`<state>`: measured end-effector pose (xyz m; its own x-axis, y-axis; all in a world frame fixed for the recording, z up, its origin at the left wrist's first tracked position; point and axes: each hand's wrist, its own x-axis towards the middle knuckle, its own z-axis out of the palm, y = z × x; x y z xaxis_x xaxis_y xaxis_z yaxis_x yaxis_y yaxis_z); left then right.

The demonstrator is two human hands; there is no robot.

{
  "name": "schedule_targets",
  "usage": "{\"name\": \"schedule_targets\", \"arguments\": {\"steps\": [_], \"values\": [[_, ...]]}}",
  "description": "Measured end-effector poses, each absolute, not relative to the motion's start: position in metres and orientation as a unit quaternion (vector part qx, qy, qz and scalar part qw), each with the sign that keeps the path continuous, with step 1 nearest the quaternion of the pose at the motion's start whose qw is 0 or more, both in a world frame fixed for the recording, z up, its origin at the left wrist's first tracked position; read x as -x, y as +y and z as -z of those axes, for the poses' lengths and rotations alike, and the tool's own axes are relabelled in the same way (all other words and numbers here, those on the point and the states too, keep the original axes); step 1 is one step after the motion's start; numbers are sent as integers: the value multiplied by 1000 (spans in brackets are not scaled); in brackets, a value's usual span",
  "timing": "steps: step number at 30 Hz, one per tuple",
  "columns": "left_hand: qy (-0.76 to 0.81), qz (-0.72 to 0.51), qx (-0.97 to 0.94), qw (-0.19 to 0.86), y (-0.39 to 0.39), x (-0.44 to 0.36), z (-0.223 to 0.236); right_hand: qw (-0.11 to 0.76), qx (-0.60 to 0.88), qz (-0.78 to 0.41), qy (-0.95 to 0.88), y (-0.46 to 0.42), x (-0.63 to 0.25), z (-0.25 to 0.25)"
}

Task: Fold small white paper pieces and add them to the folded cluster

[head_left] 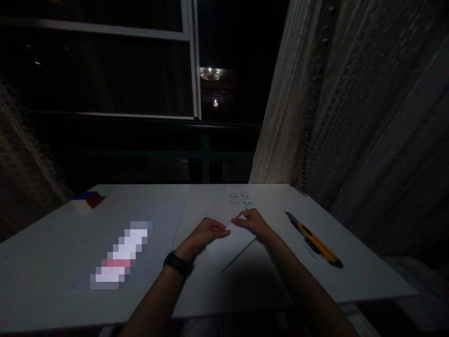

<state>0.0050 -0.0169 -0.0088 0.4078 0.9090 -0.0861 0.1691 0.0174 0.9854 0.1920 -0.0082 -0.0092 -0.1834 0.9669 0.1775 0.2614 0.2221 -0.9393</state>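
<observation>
Head view: both hands (205, 232) in a pinch on white paper (229, 245), illegibly small dark marks (247, 202) beyond.

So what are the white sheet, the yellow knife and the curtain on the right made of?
White sheet: probably matte paper; it looks thin, with straight edges and no shine.
Utility knife: its yellow and black handle looks like smooth plastic; the thin blade is likely metal, though dim light hides its finish.
Right curtain: apparently fabric, dull and textured, hanging in folds.
</observation>
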Motion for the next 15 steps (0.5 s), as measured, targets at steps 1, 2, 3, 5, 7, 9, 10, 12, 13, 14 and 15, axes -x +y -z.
{"name": "schedule_targets", "arguments": {"steps": [1,2,3,5,7,9,10,12,13,14,15], "values": [[437,-324,-620,565,-17,-4,9,428,473,-419,-646,-8,-193,9],[441,-323,-618,564,-16,-4,9,428,473,-432,-637,-8,-195,8],[446,-324,-614,564,-16,-4,9,434,472,-447,-624,-8,-197,7],[453,-324,-605,569,-15,-3,8,466,468,-469,-587,-7,-204,5],[456,-325,-586,585,-14,-2,8,505,469,-475,-547,-3,-213,2],[459,-350,-554,599,-12,-1,9,563,485,-472,-475,1,-220,0],[460,-371,-536,603,-11,-1,10,581,490,-475,-445,2,-222,0],[457,-424,-498,603,-9,-1,11,584,485,-506,-410,2,-220,2],[452,-450,-480,603,-8,-1,12,566,473,-536,-410,1,-216,4],[443,-474,-462,604,-8,-2,12,545,460,-564,-416,-1,-210,6],[431,-495,-446,609,-7,-3,13,522,448,-585,-430,-3,-203,9]]}}
